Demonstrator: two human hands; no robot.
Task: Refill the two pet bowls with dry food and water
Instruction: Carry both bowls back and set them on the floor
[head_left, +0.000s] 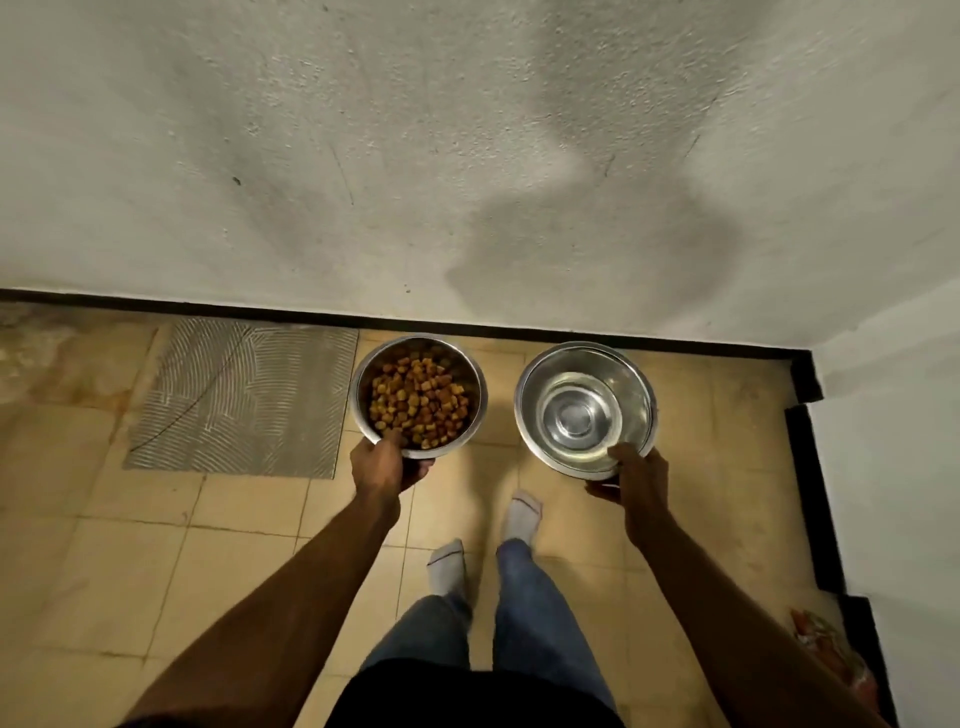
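Two steel bowls are held out over the tiled floor, close to the wall. The left bowl (363, 384) holds brown dry food (420, 399); my left hand (382, 465) grips its near rim, thumb inside. The right bowl (535, 374) holds clear water (576, 415); my right hand (636, 480) grips its near rim, thumb over the edge. Both bowls look level.
A rough white wall (467, 156) with a black skirting strip (260, 310) runs across ahead. A bare grey patch of ridged tile adhesive (244, 400) lies on the floor to the left. My socked feet (522, 517) stand below. The wall steps in at the right (883, 467).
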